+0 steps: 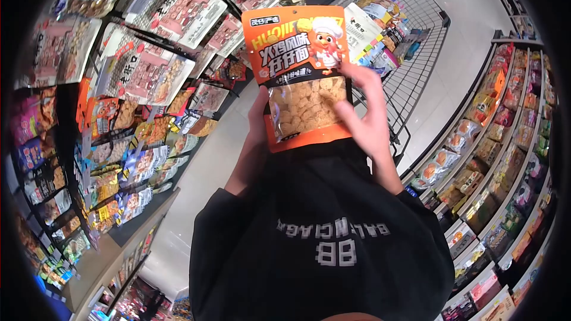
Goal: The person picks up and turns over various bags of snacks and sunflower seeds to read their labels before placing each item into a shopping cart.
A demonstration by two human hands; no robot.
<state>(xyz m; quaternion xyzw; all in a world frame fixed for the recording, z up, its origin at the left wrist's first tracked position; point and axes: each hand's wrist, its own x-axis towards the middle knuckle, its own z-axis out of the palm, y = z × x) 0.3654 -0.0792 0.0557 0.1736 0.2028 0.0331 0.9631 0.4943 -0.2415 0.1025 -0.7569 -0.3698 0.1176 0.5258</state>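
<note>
Sitting between left hand and right hand: orange snack bag.

Left hand and right hand are held forward.

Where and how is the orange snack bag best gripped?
Probably at the side edges, from left and right, thumbs in front: the orange snack bag is a broad pouch, front toward the camera, sides within reach. The left hand is at its left edge.
</note>
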